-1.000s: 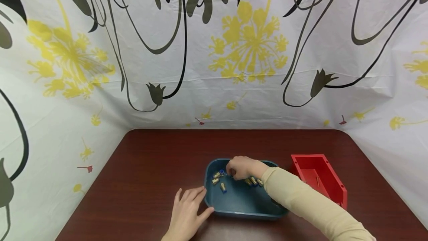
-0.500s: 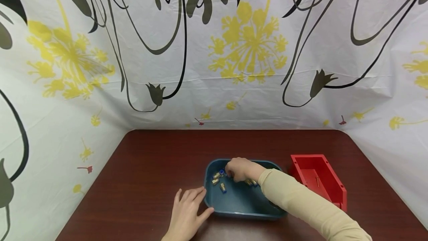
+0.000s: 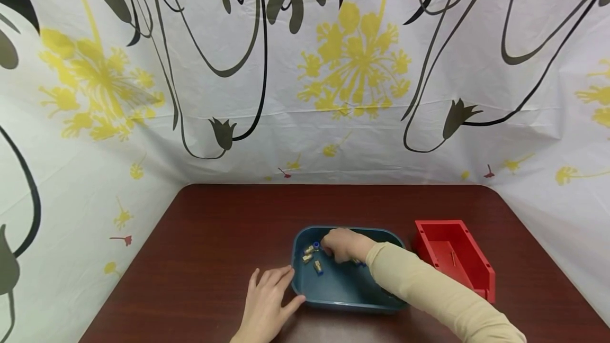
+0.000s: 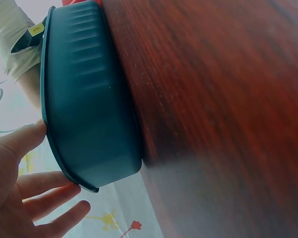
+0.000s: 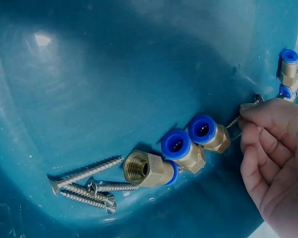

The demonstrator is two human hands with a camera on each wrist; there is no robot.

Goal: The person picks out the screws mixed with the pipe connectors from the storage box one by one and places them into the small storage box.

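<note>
A blue-green tray stands on the table, with brass push-in fittings that have blue collars lying in it. My right hand reaches into the tray's far side. In the right wrist view, the thumb and index finger pinch a small screw, its head partly hidden by the fingertips. Several more screws lie in a heap beside the fittings. My left hand is spread at the tray's near left corner, its thumb and fingertips against the rim.
To the right of the tray sits a red bin with a thin screw-like piece inside. The dark red wooden table reaches back to a hanging patterned cloth. The right sleeve crosses over the tray's right rim.
The right hand and forearm have shifted slightly left and toward the near side within the tray, covering more of the fittings. The left hand has stayed still at the rim.
</note>
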